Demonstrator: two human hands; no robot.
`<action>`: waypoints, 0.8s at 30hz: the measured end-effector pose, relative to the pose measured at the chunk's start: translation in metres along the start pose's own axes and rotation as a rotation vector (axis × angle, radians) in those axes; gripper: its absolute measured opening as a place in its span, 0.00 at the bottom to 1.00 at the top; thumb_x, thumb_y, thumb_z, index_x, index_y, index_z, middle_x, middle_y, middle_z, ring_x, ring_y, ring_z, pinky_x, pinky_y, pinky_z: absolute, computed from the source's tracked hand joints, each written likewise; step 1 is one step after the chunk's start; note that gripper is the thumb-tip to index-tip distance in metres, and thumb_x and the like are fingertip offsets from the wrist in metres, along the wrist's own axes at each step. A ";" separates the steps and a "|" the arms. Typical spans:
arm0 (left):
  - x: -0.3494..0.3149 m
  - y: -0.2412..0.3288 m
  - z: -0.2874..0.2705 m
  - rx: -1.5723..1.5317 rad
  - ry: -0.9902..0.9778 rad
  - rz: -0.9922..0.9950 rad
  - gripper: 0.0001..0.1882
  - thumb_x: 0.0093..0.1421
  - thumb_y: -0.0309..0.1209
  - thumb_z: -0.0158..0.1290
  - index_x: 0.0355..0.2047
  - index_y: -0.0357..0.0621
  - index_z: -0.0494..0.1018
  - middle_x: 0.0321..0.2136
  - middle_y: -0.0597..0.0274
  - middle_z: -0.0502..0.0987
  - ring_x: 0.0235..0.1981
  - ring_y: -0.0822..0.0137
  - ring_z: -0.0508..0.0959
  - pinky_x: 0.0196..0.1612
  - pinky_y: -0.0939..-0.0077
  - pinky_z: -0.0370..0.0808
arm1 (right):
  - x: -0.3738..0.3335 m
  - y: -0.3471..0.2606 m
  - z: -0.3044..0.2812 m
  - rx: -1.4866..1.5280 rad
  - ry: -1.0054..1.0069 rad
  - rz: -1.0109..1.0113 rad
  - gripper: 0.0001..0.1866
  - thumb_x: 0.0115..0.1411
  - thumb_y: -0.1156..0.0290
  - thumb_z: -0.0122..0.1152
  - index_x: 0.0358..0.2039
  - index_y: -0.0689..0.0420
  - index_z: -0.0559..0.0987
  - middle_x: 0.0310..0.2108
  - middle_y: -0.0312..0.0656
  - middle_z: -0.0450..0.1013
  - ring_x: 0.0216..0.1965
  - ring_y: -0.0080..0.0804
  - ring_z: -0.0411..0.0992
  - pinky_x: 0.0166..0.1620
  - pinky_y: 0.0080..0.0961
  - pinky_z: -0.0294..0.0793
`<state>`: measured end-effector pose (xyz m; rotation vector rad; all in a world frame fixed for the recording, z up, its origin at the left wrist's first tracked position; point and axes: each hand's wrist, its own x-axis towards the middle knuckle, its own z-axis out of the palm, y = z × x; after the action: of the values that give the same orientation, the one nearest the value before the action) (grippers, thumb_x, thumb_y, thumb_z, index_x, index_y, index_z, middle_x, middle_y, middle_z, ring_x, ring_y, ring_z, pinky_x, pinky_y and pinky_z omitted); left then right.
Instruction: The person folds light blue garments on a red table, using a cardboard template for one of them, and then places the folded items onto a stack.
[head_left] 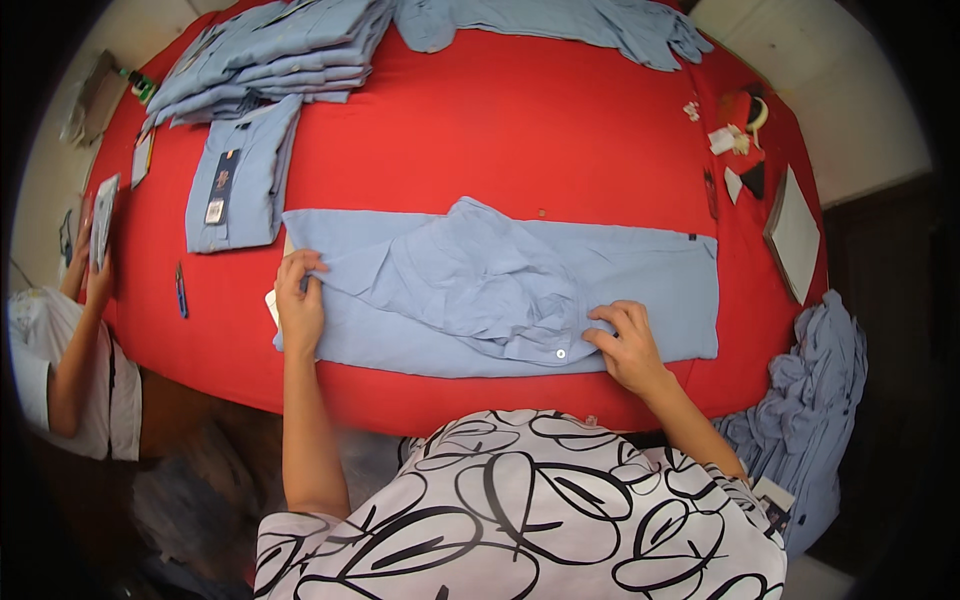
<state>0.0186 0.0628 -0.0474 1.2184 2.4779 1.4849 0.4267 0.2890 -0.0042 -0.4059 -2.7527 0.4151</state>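
Note:
A light blue shirt (650,250) lies lengthwise on the red-covered table before me, folded into a long strip. One sleeve (470,270) is laid across its middle, wrinkled, with a white button at its near right end. At the strip's left end, my left hand (300,300) is closed, thumb and fingers pinching the fabric. A pale card-like edge shows beside that hand, partly under the cloth. My right hand (628,345) rests just right of the sleeve's end, fingers bent and apart, fingertips touching the fabric.
A folded shirt with a dark tag (240,185) and a shirt stack (290,60) are at far left. Small blue snips (181,290) lie left. Another person's hands (95,270) hold a flat packet. A pad (793,235) and tape roll (758,115) are right; shirts (805,410) hang below.

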 end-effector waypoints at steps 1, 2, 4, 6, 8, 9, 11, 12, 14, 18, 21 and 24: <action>-0.002 -0.005 -0.005 0.020 -0.019 -0.021 0.11 0.53 0.13 0.44 0.32 0.39 0.72 0.42 0.58 0.77 0.43 0.58 0.74 0.45 0.70 0.70 | 0.001 -0.003 -0.002 0.015 0.065 -0.006 0.13 0.42 0.80 0.60 0.31 0.53 0.80 0.45 0.40 0.72 0.46 0.43 0.66 0.53 0.44 0.66; -0.003 -0.009 -0.006 0.041 -0.037 -0.042 0.11 0.53 0.12 0.44 0.31 0.39 0.72 0.42 0.59 0.77 0.43 0.58 0.74 0.45 0.70 0.70 | 0.002 -0.007 -0.006 0.031 0.129 -0.014 0.12 0.42 0.80 0.60 0.30 0.54 0.80 0.45 0.40 0.72 0.46 0.43 0.66 0.51 0.42 0.66; -0.005 -0.013 -0.003 0.056 -0.008 -0.045 0.10 0.52 0.12 0.42 0.28 0.40 0.70 0.42 0.59 0.77 0.44 0.58 0.74 0.46 0.72 0.70 | 0.001 -0.011 -0.012 0.063 0.172 -0.029 0.11 0.41 0.81 0.60 0.28 0.54 0.80 0.45 0.40 0.73 0.46 0.44 0.66 0.50 0.41 0.66; -0.005 -0.014 -0.002 0.051 0.018 -0.034 0.10 0.52 0.12 0.42 0.27 0.40 0.69 0.42 0.59 0.77 0.45 0.58 0.74 0.46 0.71 0.69 | -0.008 -0.011 -0.017 0.099 0.128 -0.043 0.11 0.41 0.81 0.59 0.28 0.54 0.80 0.46 0.39 0.73 0.46 0.43 0.67 0.49 0.40 0.67; -0.003 -0.011 0.000 0.071 0.001 -0.009 0.10 0.52 0.12 0.42 0.27 0.41 0.69 0.42 0.59 0.77 0.45 0.58 0.73 0.47 0.70 0.69 | -0.019 0.000 -0.013 0.031 0.043 -0.021 0.12 0.41 0.81 0.58 0.29 0.54 0.81 0.46 0.40 0.73 0.46 0.43 0.67 0.50 0.39 0.67; -0.002 -0.009 0.001 0.081 -0.008 0.004 0.10 0.52 0.13 0.42 0.27 0.41 0.69 0.42 0.59 0.77 0.46 0.57 0.73 0.48 0.70 0.69 | -0.023 0.004 -0.012 -0.003 0.001 -0.009 0.13 0.41 0.80 0.58 0.29 0.54 0.81 0.46 0.41 0.73 0.46 0.43 0.67 0.50 0.38 0.67; -0.002 -0.008 -0.002 0.084 -0.049 -0.018 0.10 0.53 0.14 0.44 0.29 0.41 0.70 0.43 0.60 0.76 0.47 0.57 0.73 0.49 0.69 0.68 | -0.023 0.003 -0.024 0.081 -0.027 0.033 0.14 0.43 0.79 0.58 0.33 0.54 0.81 0.47 0.43 0.73 0.48 0.45 0.67 0.52 0.38 0.67; -0.002 -0.007 -0.005 0.085 -0.072 -0.028 0.09 0.53 0.14 0.44 0.29 0.42 0.70 0.44 0.60 0.76 0.47 0.56 0.72 0.50 0.68 0.68 | -0.023 0.004 -0.028 0.122 -0.040 0.055 0.15 0.44 0.78 0.58 0.35 0.55 0.81 0.48 0.44 0.73 0.48 0.46 0.67 0.53 0.38 0.66; 0.000 -0.008 -0.015 -0.028 -0.108 -0.034 0.10 0.53 0.16 0.46 0.32 0.43 0.73 0.46 0.60 0.76 0.47 0.56 0.72 0.51 0.67 0.68 | -0.036 0.019 -0.031 0.168 0.119 0.280 0.15 0.49 0.77 0.57 0.39 0.56 0.80 0.49 0.47 0.72 0.50 0.49 0.66 0.55 0.40 0.65; -0.006 0.058 -0.005 0.497 -0.017 0.168 0.14 0.53 0.19 0.50 0.39 0.44 0.77 0.49 0.58 0.74 0.49 0.55 0.72 0.52 0.64 0.68 | -0.073 0.067 -0.047 -0.244 0.264 0.816 0.22 0.59 0.64 0.61 0.52 0.60 0.73 0.51 0.53 0.69 0.53 0.53 0.64 0.56 0.44 0.65; -0.028 0.110 0.034 0.253 -0.187 0.316 0.18 0.56 0.22 0.53 0.47 0.46 0.78 0.49 0.55 0.75 0.55 0.51 0.70 0.58 0.57 0.65 | -0.095 0.077 -0.059 -0.400 0.145 1.189 0.36 0.58 0.50 0.65 0.59 0.61 0.68 0.53 0.55 0.67 0.55 0.54 0.64 0.55 0.44 0.67; -0.061 0.157 0.087 0.141 -0.389 0.495 0.22 0.57 0.27 0.56 0.54 0.51 0.76 0.58 0.57 0.71 0.64 0.49 0.63 0.65 0.50 0.57 | -0.105 0.076 -0.052 -0.368 0.126 1.248 0.38 0.55 0.49 0.67 0.57 0.62 0.68 0.51 0.55 0.70 0.52 0.55 0.68 0.53 0.44 0.69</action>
<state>0.1895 0.1291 0.0007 2.0318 2.1426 1.0011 0.5581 0.3371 -0.0108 -2.1263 -2.0944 0.1111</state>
